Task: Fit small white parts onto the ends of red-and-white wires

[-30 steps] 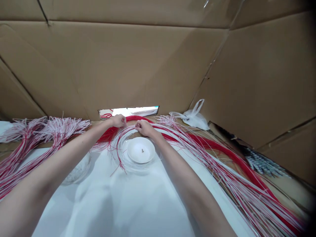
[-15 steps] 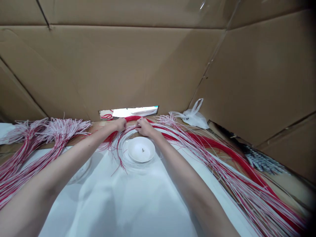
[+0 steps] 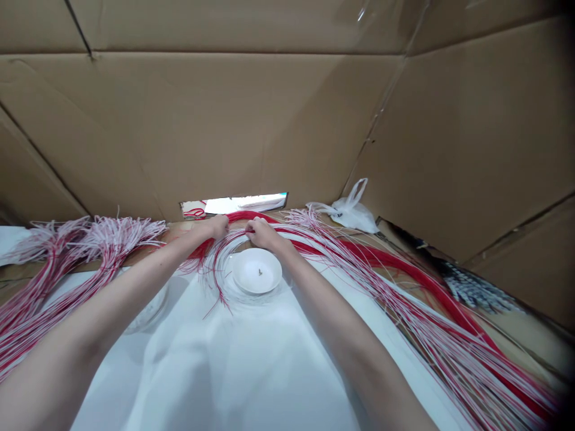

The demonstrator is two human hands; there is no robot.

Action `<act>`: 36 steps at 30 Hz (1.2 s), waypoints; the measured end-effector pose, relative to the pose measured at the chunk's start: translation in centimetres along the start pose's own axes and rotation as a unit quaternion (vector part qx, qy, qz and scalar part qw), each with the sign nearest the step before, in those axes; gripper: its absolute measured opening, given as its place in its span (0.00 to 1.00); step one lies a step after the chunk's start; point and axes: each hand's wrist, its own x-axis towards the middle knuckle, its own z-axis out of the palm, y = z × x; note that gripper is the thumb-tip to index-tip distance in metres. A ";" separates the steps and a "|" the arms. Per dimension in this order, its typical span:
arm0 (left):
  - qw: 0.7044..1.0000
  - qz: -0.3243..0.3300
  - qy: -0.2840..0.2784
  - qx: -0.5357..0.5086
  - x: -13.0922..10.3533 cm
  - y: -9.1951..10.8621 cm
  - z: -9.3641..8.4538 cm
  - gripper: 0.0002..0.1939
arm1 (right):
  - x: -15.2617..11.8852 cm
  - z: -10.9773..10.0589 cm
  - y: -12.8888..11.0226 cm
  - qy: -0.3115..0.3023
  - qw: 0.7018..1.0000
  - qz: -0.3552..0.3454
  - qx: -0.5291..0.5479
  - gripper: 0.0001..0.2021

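Thin red and white cords (image 3: pixel 227 244) curve in a loose arc behind a round white dish (image 3: pixel 245 286). At the left of this arc my left hand (image 3: pixel 218 227) is closed with the fingers curled on the cords. A short gap to its right, my right hand (image 3: pixel 259 231) pinches the strands with thumb and fingers. Which strands each hand grips is too small to make out fully. Inside the dish lies a tiny dark piece (image 3: pixel 260 272). Loose red ends (image 3: pixel 221 296) hang down left of the dish.
Knotted bundles of red and white cords (image 3: pixel 105 251) lie at the left. A thick red bundle (image 3: pixel 404 269) sweeps right beside paler cords (image 3: pixel 381 287). Cardboard walls (image 3: pixel 224 120) with a slot (image 3: pixel 245 203) stand behind. A white plastic bag (image 3: pixel 353 212) sits back right. White cloth (image 3: pixel 242 365) spreads in front.
My right hand has shifted very slightly left. The cords, the dish and my left hand look almost the same; the view has tilted a little.
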 end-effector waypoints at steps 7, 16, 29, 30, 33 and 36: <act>1.000 -0.012 -0.011 -0.012 -0.3 0.4 -2.3 0.16 | -0.4 -1.1 -1.0 0.054 0.998 0.005 0.034 0.15; 0.981 0.088 0.090 -0.148 -4.1 2.9 -8.4 0.07 | -0.3 -6.7 -2.6 0.088 0.985 -0.069 0.135 0.18; 0.936 0.111 0.019 -0.334 -15.0 3.2 -12.1 0.08 | -6.8 -18.4 -5.2 0.300 0.916 -0.080 0.253 0.24; 0.935 0.105 0.014 -0.338 -16.2 3.4 -12.2 0.09 | -7.4 -18.9 -5.4 0.321 0.909 -0.078 0.254 0.23; 0.942 0.099 0.019 -0.321 -19.4 4.0 -12.5 0.13 | -8.8 -19.9 -5.9 0.354 0.897 -0.076 0.251 0.22; 0.950 0.099 0.028 -0.293 -21.9 4.1 -12.8 0.16 | -9.8 -20.1 -6.5 0.330 0.910 -0.078 0.239 0.21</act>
